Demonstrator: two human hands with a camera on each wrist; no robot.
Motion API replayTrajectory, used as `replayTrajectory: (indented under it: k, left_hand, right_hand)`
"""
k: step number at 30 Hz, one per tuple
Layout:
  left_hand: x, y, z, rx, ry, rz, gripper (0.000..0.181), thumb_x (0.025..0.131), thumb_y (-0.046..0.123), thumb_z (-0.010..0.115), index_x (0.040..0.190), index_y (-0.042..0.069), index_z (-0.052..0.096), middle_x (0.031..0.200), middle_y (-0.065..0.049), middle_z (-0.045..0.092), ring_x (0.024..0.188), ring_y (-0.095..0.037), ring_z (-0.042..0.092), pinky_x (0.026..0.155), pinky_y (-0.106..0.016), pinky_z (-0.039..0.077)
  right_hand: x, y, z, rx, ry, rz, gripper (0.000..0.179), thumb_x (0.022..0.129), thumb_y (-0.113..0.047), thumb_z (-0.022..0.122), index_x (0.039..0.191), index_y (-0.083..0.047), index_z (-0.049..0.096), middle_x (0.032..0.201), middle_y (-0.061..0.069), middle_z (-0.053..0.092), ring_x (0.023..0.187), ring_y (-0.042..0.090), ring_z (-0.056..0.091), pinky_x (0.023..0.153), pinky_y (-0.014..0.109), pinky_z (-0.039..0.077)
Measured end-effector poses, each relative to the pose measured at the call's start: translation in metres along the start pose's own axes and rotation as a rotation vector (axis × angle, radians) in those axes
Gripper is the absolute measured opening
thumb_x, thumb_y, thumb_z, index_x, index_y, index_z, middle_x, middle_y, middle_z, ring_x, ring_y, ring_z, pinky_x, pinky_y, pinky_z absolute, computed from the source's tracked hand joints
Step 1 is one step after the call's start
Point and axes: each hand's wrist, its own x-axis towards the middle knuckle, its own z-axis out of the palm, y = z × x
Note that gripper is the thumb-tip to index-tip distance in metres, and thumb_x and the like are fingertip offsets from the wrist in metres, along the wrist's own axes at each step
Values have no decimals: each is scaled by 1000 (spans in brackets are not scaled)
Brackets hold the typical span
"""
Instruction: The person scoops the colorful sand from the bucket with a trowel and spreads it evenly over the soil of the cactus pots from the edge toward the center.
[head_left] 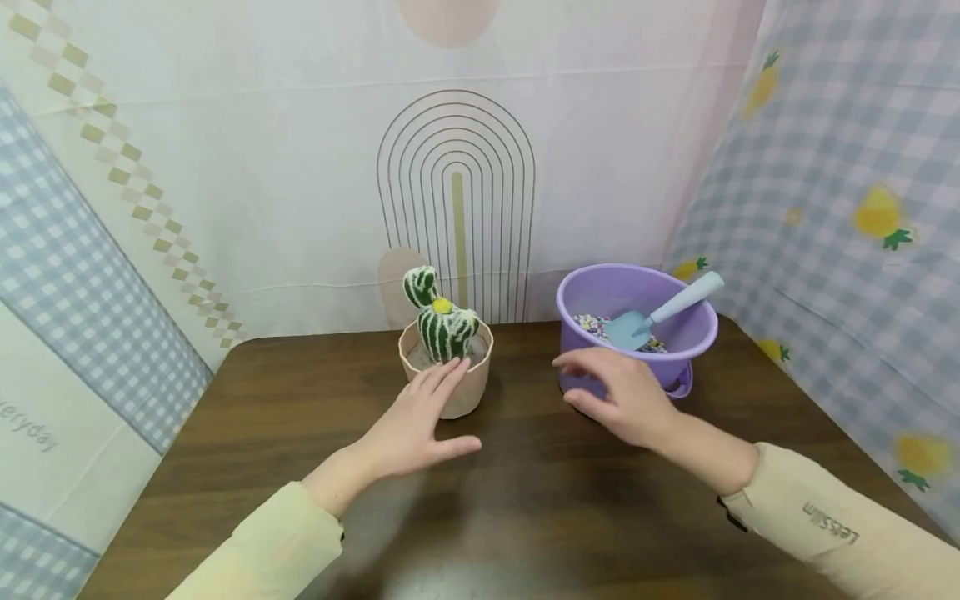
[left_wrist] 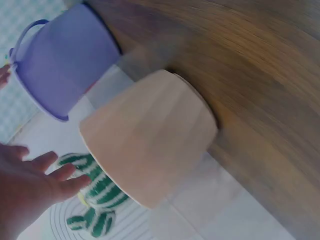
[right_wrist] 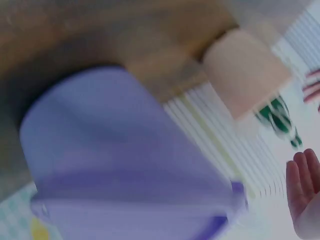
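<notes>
A green-and-white striped toy cactus (head_left: 447, 329) with a yellow flower stands in a beige pot (head_left: 467, 393) on the table. My left hand (head_left: 405, 429) reaches toward the pot's near side, its fingers extended, fingertips overlapping the rim in the head view and thumb spread away. To the right, my right hand (head_left: 626, 396) hovers before a purple bucket (head_left: 600, 287), fingers loosely bent with nothing between them. Inside the bucket, a light blue trowel (head_left: 630, 330) leans on multicoloured pebbles (head_left: 590, 323), handle resting over the right rim. In the right wrist view the bucket (right_wrist: 110, 135) appears close and blurred.
The dark wooden table (head_left: 315, 383) backs onto a white cloth (head_left: 300, 183) printed with arches. A checked cloth (head_left: 832, 250) with pineapples hangs along the right side, and another checked cloth (head_left: 82, 242) on the left. The bucket's handle (head_left: 682, 382) hangs down at its right.
</notes>
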Motion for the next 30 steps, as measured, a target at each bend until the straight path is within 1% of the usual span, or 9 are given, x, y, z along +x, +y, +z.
replayTrajectory:
  k: [4, 8, 11, 14, 17, 22, 25, 27, 30]
  left_hand:
    - [19, 13, -3, -178, 55, -46, 88, 81, 42, 68, 150, 15, 20, 153, -6, 28, 140, -28, 26, 113, -48, 27]
    - [45, 28, -2, -337, 104, -89, 82, 85, 38, 66, 150, 17, 19, 153, -6, 28, 140, -25, 28, 113, -47, 28]
    - [65, 37, 2, -454, 133, -109, 79, 87, 35, 65, 150, 18, 20, 151, -8, 31, 136, -26, 35, 109, -44, 36]
    - [83, 46, 8, -565, 133, -150, 78, 87, 34, 65, 150, 19, 21, 150, -8, 34, 131, -26, 42, 103, -39, 44]
    - [99, 56, 15, -617, 128, -182, 78, 87, 37, 65, 149, 19, 22, 149, -8, 35, 130, -25, 44, 101, -38, 45]
    - [123, 63, 31, -633, 153, -264, 79, 86, 43, 64, 149, 18, 24, 148, -9, 36, 127, -26, 47, 99, -38, 47]
    - [137, 62, 42, -667, 182, -337, 78, 86, 44, 63, 148, 16, 25, 148, -10, 37, 125, -28, 50, 98, -39, 48]
    - [147, 61, 48, -718, 208, -380, 78, 86, 42, 63, 148, 15, 26, 148, -12, 37, 123, -29, 51, 97, -38, 48]
    - [161, 60, 56, -791, 246, -423, 78, 86, 39, 65, 148, 12, 27, 146, -15, 40, 122, -29, 52, 96, -36, 49]
  right_hand:
    - [15, 7, -27, -6, 48, 124, 45, 93, -44, 51, 112, -6, 64, 102, 10, 68, 91, 24, 62, 75, 42, 52]
    - [31, 26, -52, -58, 21, 316, 45, 94, -36, 52, 123, -2, 57, 120, 20, 60, 112, 35, 49, 93, 54, 41]
    - [39, 47, -65, -98, 36, 417, 55, 94, -44, 48, 128, 0, 52, 130, 24, 52, 123, 41, 38, 102, 61, 28]
    - [41, 70, -73, -153, 54, 504, 64, 93, -51, 44, 131, 0, 49, 136, 26, 45, 126, 45, 32, 105, 63, 22]
    - [36, 93, -78, -197, 38, 611, 73, 92, -59, 39, 137, -1, 42, 142, 28, 36, 128, 49, 25, 105, 64, 18]
    - [24, 125, -77, -218, -71, 786, 86, 90, -65, 36, 143, 2, 30, 141, 36, 25, 124, 56, 22, 102, 65, 22]
    - [20, 136, -73, -188, -97, 824, 83, 91, -59, 41, 138, 9, 34, 134, 40, 30, 119, 56, 30, 99, 63, 28]
    - [19, 140, -71, -154, -52, 838, 74, 92, -50, 47, 133, 11, 40, 130, 40, 34, 117, 54, 35, 98, 61, 33]
    - [20, 142, -67, -88, 87, 868, 59, 91, -37, 56, 127, 9, 48, 126, 35, 44, 112, 44, 44, 96, 53, 39]
